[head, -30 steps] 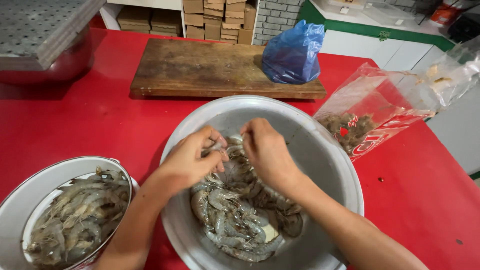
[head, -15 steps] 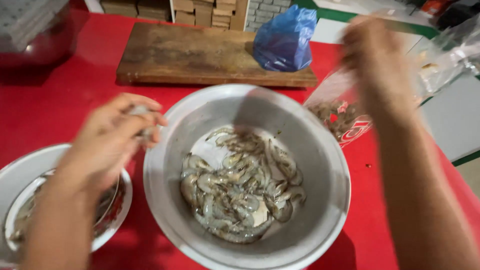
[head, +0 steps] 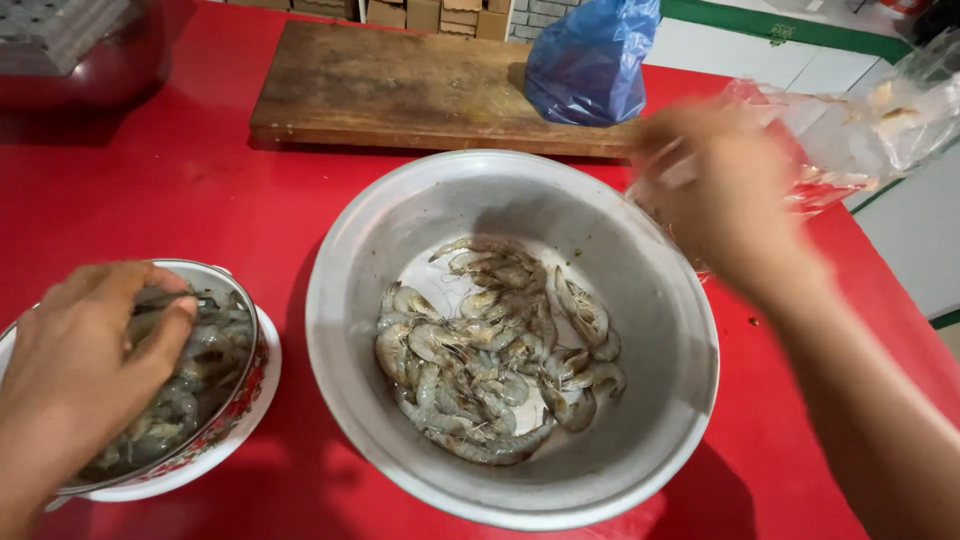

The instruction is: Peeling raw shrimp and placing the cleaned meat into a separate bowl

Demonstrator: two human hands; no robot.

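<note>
A large metal bowl [head: 640, 300] sits in the middle of the red table and holds several raw grey shrimp [head: 490, 350]. My left hand [head: 85, 350] hovers over a smaller bowl [head: 240, 400] of shrimp at the left, its fingers curled down onto them. Blurred by motion, my right hand [head: 720, 190] is over a clear plastic bag [head: 850, 130] at the right. I cannot make out whether either hand holds anything.
A wooden cutting board [head: 400, 85] lies behind the large bowl with a blue plastic bag [head: 590, 60] on its right end. A metal pot [head: 80, 50] stands at the far left. The red table [head: 200, 190] ends at the right.
Both hands left the large bowl. The left one dropped onto the small bowl at the left, and the right one swung to the plastic bag. The camera has moved closer.
</note>
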